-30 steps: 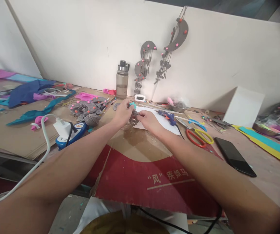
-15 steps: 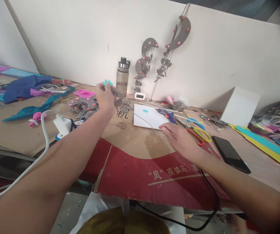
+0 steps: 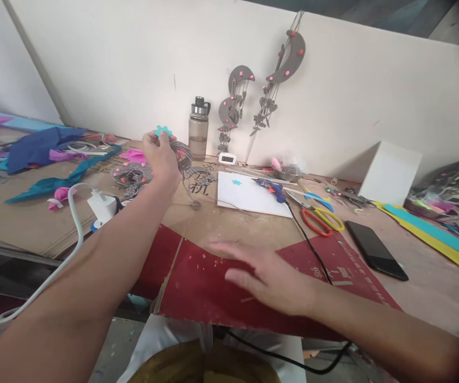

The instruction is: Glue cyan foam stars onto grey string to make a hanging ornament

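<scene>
My left hand (image 3: 161, 155) is raised over the cardboard, closed on a teal flower-shaped cutout (image 3: 163, 131) at its fingertips. A coiled bundle of grey cord (image 3: 181, 154) hangs from the same hand, with loose strands trailing onto the cardboard. My right hand (image 3: 259, 271) hovers above the red part of the cardboard, fingers stretched out, with nothing in it. Beyond it lies a white board (image 3: 233, 199) bearing another small teal cutout (image 3: 236, 182). A blue glue gun (image 3: 272, 190) rests on that board's right side. One strand of cord runs along the board's front edge.
A bottle (image 3: 198, 130) stands by the wall, near a small digital clock (image 3: 227, 158). To the right are scissors (image 3: 320, 221) and a phone (image 3: 376, 250). Felt scraps (image 3: 41, 149) and a white charger (image 3: 102, 205) lie left. Grey moon hangings (image 3: 293, 58) are on the wall.
My right hand has let go of the cord strand, moved down and left towards me, and spread its fingers. My left hand has shifted slightly left, still holding the cutout and cord.
</scene>
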Action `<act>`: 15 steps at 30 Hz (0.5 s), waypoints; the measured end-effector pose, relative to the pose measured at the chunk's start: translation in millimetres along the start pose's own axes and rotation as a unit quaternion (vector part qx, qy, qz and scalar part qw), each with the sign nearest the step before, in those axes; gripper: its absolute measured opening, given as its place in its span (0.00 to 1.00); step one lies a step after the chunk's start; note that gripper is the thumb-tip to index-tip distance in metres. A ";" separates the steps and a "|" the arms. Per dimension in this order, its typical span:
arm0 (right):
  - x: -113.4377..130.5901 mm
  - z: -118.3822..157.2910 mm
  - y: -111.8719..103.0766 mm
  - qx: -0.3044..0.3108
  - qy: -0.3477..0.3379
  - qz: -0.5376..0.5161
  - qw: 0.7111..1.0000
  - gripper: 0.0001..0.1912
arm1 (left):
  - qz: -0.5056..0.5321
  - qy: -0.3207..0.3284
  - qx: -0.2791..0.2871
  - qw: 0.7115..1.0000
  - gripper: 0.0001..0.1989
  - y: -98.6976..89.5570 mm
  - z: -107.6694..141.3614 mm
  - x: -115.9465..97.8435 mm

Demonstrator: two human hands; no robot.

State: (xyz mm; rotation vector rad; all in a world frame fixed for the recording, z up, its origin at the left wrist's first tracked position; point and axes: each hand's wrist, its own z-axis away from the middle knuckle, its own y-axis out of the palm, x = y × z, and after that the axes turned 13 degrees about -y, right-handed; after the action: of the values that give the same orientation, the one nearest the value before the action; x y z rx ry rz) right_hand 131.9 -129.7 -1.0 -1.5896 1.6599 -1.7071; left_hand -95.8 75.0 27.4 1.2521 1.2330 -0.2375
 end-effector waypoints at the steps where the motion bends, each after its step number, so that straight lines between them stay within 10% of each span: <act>1: -7.0 -2.7 -5.5 -0.055 0.017 0.005 0.998 0.20 | -0.001 -0.003 0.012 1.000 0.05 1.5 2.3 2.0; 4: -48.5 -14.6 -19.8 -0.184 0.095 0.096 0.974 0.13 | -0.006 -0.020 0.059 0.998 0.07 5.6 9.3 8.5; 9: -109.4 -45.2 -21.8 -0.143 0.103 0.241 0.954 0.12 | -0.059 -0.059 0.100 0.992 0.07 7.5 26.3 22.5; 15: -108.4 -73.0 -16.4 -0.125 0.116 0.259 0.951 0.06 | -0.161 -0.119 0.107 0.974 0.04 3.6 39.5 44.1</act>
State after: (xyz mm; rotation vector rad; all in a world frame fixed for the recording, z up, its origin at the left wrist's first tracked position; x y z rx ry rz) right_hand 119.2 -0.2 -21.2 -0.9269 2.2373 -1.4864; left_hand -53.3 64.9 -12.7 1.1610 1.2174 -0.7537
